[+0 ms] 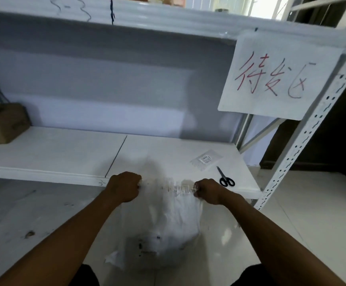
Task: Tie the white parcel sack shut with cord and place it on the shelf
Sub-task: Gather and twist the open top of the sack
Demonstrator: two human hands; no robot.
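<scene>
White steel shelf (pixel 44 153) ahead | white woven parcel sack (pixel 168 219) in front of its edge, apparently on floor | left grip (pixel 124 186), right grip (pixel 209 191) each clenched on pale cord (pixel 176 188), hauling outward, likely cinching neck | black scissors (pixel 225 178) on shelf, probably for trimming

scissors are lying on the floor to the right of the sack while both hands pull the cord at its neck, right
Not quite. The scissors lie on the shelf, near its front edge, not on the floor; the head view shows it. The rest holds: the left hand and right hand pull the cord at the neck of the sack.
</scene>
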